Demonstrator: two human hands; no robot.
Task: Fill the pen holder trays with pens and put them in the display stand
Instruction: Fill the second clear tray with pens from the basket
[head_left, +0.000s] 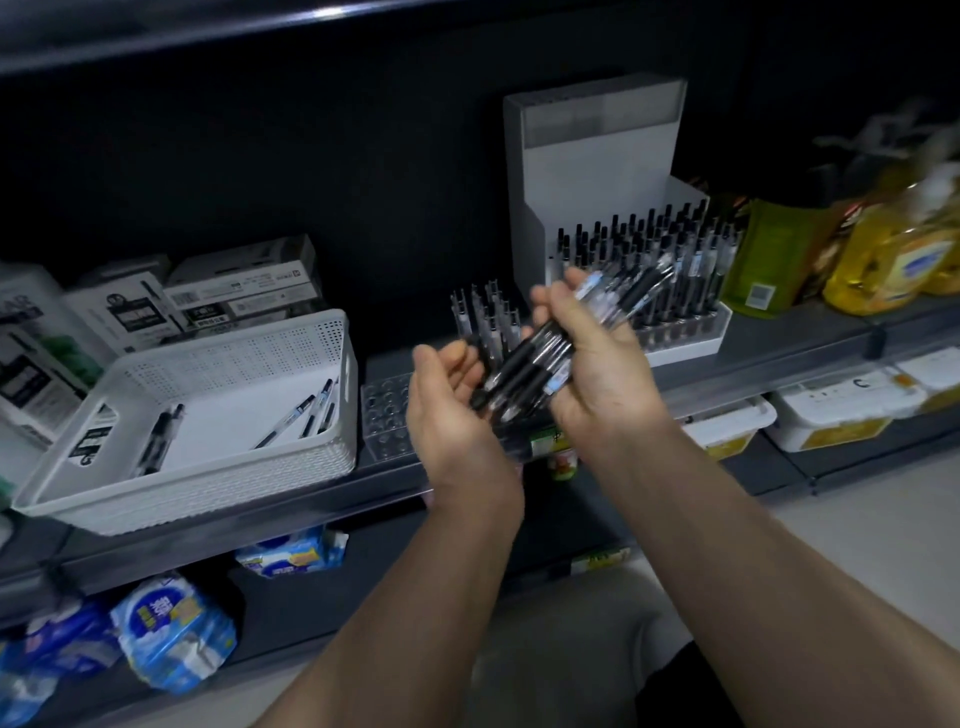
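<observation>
The right hand (597, 374), at the centre of the view, has its grip closed around a bundle of pens (535, 364), which slants from 7 o'clock up to 1 o'clock. The left hand (447, 410), at 9 o'clock of the right, is cupped palm-up with a released grip and relaxed fingers by the bundle's lower ends; I cannot tell whether it touches them. Just beyond the left hand, the clear pen holder tray (387, 415) sits on the shelf (779, 353), with a few pens upright at its far end. At 1 o'clock the white display stand (592, 156) holds rows of upright pens. At 9 o'clock a white basket (208, 467) holds a few loose pens (291, 421).
</observation>
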